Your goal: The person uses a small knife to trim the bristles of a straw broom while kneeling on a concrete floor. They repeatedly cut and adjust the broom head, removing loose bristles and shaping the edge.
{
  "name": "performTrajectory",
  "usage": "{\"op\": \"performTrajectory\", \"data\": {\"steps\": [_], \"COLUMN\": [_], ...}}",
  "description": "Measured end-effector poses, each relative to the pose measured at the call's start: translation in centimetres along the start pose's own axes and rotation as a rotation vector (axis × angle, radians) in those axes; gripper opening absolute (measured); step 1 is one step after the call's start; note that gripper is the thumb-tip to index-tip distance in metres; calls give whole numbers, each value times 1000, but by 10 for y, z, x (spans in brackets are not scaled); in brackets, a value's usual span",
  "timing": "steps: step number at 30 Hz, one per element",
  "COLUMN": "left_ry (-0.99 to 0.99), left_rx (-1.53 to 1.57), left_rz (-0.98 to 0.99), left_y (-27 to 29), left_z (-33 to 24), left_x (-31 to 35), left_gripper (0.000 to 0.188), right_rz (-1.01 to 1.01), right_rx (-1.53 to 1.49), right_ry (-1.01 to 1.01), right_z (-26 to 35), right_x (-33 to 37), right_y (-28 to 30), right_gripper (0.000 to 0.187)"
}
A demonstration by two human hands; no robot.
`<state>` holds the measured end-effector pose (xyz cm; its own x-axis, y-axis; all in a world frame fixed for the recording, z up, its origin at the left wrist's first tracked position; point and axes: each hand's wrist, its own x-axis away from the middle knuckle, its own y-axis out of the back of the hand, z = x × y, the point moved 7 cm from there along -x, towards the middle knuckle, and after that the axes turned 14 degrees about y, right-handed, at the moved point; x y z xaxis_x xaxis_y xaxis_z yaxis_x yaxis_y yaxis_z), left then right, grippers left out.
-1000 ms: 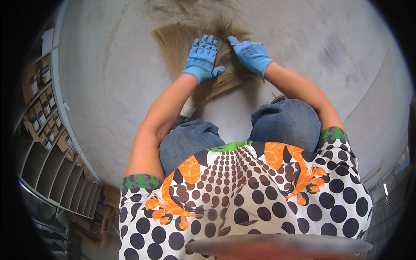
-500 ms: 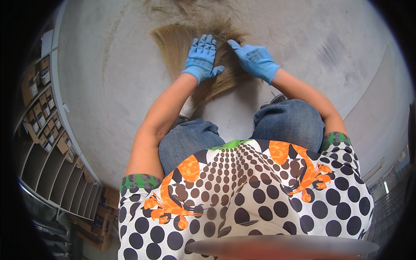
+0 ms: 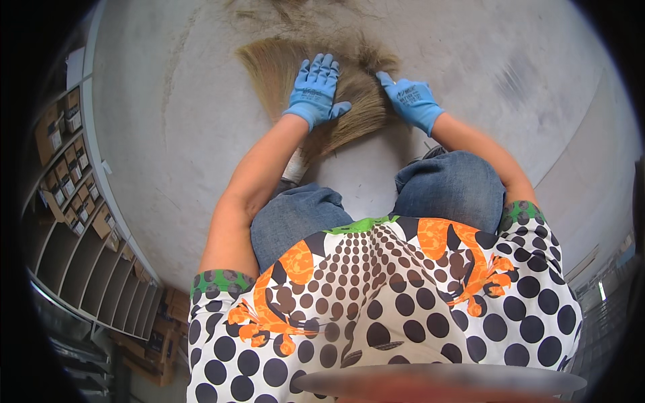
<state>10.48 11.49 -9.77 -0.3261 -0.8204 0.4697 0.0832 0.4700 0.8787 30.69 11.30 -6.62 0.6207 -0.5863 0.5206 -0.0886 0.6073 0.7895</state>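
A broom of dry, straw-coloured grass bristles (image 3: 359,101) lies fanned out on the floor in front of my knees. My left hand (image 3: 314,91), in a blue glove, rests flat on the bristles with its fingers stretched forward and thumb out to the side. Near the right edge of the fan is my right hand (image 3: 413,101), also gloved in blue. Its fingers are curled in and one digit points toward the bristle ends; what they hold is hidden. A pale wrapped part (image 3: 294,166), seemingly the broom's handle end, shows beside my left knee.
Loose grass strands (image 3: 282,12) are scattered on the grey floor (image 3: 195,127) beyond the broom. A shelf rack (image 3: 87,269) with small cardboard boxes (image 3: 70,168) stands along the left. More brown cartons (image 3: 151,356) sit at the lower left.
My right hand has moved to the right, away from the left hand, and bristles at that edge have shifted with it. My left hand stays pressed on the broom.
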Motion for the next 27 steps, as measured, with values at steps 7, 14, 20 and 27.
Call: {"op": "performTrajectory", "data": {"steps": [7, 14, 20, 27], "left_ry": [11, 3, 11, -2], "left_rx": [11, -10, -29, 4], "left_rz": [0, 8, -4, -37], "left_y": [0, -8, -7, -12], "left_z": [1, 3, 8, 12], "left_x": [2, -5, -2, -1], "left_gripper": [110, 109, 109, 110], "right_rz": [10, -228, -122, -13], "right_rx": [-59, -44, -36, -55], "right_ry": [-14, 120, 94, 48], "right_z": [8, 18, 20, 12], "right_x": [6, -52, -76, -25], "right_y": [20, 40, 31, 9], "right_gripper": [62, 59, 58, 52]}}
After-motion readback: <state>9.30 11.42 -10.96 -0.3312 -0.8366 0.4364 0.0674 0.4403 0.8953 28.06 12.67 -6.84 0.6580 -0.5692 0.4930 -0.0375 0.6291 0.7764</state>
